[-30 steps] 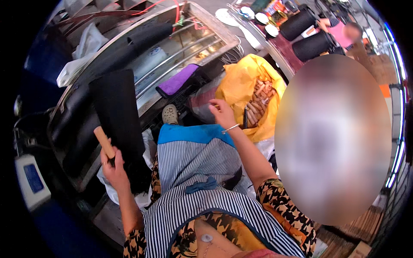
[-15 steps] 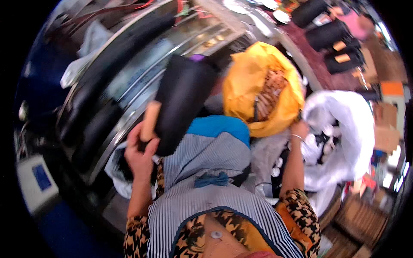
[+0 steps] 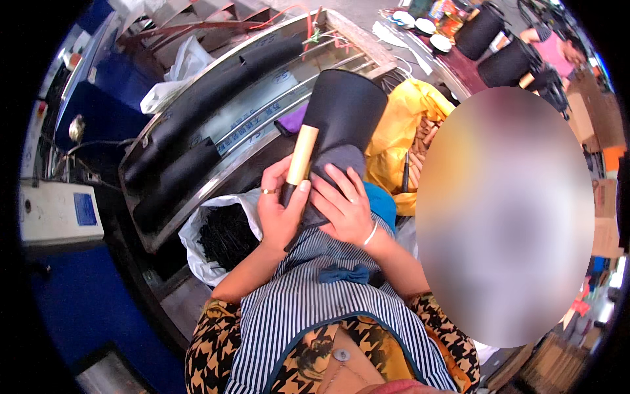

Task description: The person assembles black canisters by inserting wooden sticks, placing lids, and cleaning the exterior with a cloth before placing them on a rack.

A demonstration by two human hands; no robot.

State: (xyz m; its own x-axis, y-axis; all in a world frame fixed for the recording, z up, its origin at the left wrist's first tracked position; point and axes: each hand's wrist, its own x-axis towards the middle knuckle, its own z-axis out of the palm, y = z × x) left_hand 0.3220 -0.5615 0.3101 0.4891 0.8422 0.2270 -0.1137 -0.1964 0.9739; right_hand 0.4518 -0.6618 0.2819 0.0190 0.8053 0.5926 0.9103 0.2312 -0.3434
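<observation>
My left hand [image 3: 281,210] grips the pale wooden handle [image 3: 301,155] of a wide black brush-like piece [image 3: 346,108] that stands up in front of me. Against the lower part of that black piece my right hand [image 3: 342,205] presses a grey cloth [image 3: 335,163], fingers spread over it. Both hands are close together above my striped apron [image 3: 315,308]. The blue thing [image 3: 384,202] on my lap shows just right of the right hand.
A long metal trough machine [image 3: 236,125] with black rolls runs diagonally at left. A white bag of black strips [image 3: 220,233] lies below it. A yellow bag [image 3: 407,125] with wooden handles sits behind the brush. Black finished pieces [image 3: 505,62] stand on the far table, where another person works.
My right hand came back from the white bag at the right and now presses a grey cloth on the black piece. The left hand has raised the piece more upright.
</observation>
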